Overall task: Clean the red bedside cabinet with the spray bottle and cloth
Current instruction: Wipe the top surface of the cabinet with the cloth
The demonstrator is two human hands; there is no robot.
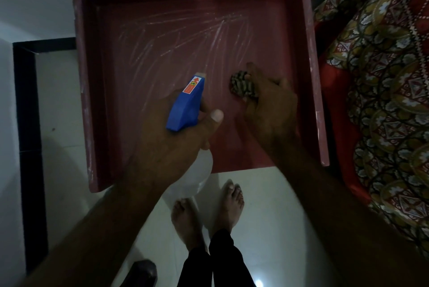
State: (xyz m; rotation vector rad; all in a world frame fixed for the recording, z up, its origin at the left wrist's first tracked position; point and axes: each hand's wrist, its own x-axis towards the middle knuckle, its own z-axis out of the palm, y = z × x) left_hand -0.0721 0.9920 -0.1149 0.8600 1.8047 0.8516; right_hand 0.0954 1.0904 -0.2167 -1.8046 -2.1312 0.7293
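Note:
The red bedside cabinet (pixel 162 31) is seen from above, its top a shallow recess with raised rims and white wipe streaks across it. My left hand (pixel 167 145) grips the spray bottle (pixel 185 103) by its neck; the blue head points toward the cabinet's back, and the clear body hangs below my palm past the front edge. My right hand (pixel 271 112) holds a bunched striped cloth (pixel 242 86) pressed on the cabinet top, right of centre.
A bed with a patterned red and olive cover (pixel 383 89) lies close along the cabinet's right side. White floor tiles (pixel 267 217) and my bare feet (pixel 209 212) are below the front edge. A black frame (pixel 25 124) stands at the left, a dark object (pixel 141 272) at the bottom.

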